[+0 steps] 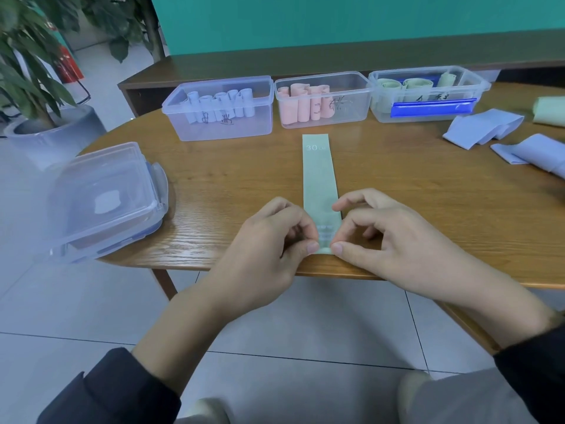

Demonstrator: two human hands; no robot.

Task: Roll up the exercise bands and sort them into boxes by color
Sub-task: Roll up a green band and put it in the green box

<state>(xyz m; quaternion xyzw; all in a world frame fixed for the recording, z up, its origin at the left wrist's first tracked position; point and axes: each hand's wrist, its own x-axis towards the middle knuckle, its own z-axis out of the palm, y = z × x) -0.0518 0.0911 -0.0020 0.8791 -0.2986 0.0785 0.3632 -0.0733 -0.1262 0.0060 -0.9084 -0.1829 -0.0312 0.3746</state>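
Hands met at the lower centre of the frame, where a green band (319, 179) lay flat along the counter (428, 191). Left hand (275, 240) and right hand (385, 237) each kept a curled thumb-and-finger grip, pinching the band's near end. Blue box (220, 108), pink box (324, 99) and green box (428, 93) lined the upper middle.

Three boxes (324, 101) stand in a row behind the flat band (319, 175); lids (104, 197) lie far left, loose bands (489, 128) far right, all on the table (428, 185).
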